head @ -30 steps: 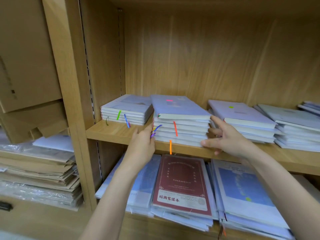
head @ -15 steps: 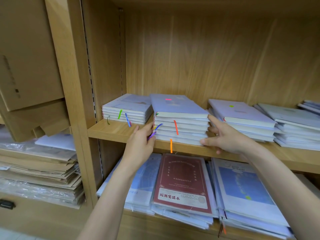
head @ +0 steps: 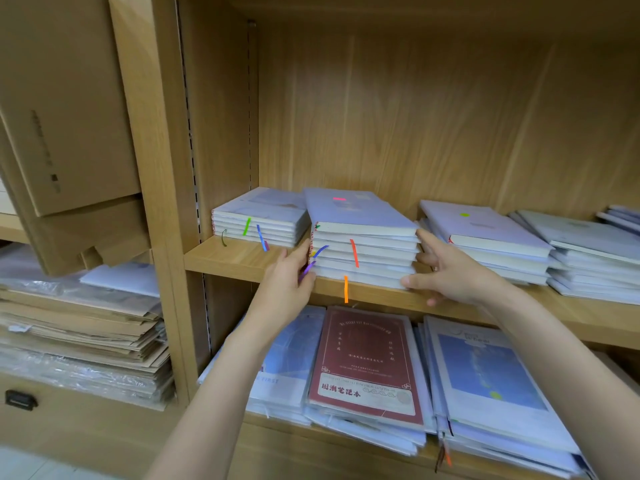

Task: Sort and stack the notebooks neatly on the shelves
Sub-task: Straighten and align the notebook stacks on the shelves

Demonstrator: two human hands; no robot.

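Both hands are on the second stack of notebooks (head: 363,244) on the upper shelf (head: 242,258): the left hand (head: 289,282) lies against its left side with fingers nearly straight, and the right hand (head: 446,271) cups the right front corner, forefinger laid up along the side and thumb along the bottom edge. Neither hand grips anything; both look to be flat, squaring presses. The stack sits near the shelf's front edge, just beside a lower stack (head: 263,220) to its left and a third stack (head: 485,237) to its right, which it seems almost to touch. To do this step well, I would press both sides evenly so the covers line up, then slide the whole pile back without tilting it; the top notebook overhangs a little and could skew if one side leads. The ribbon markers want care too: the orange ribbon (head: 345,289) hangs over the shelf lip, and the purple ribbon (head: 306,270) lies right at the left hand's fingers, so either could get pinched. As for writing, the red notebook (head: 363,362) on the lower shelf carries a pale label with bold Chinese characters, which I read as 国潮笔记本, though not with certainty; finer lines above are too small. A bluish cover beside it shows letters ending "FIRST".
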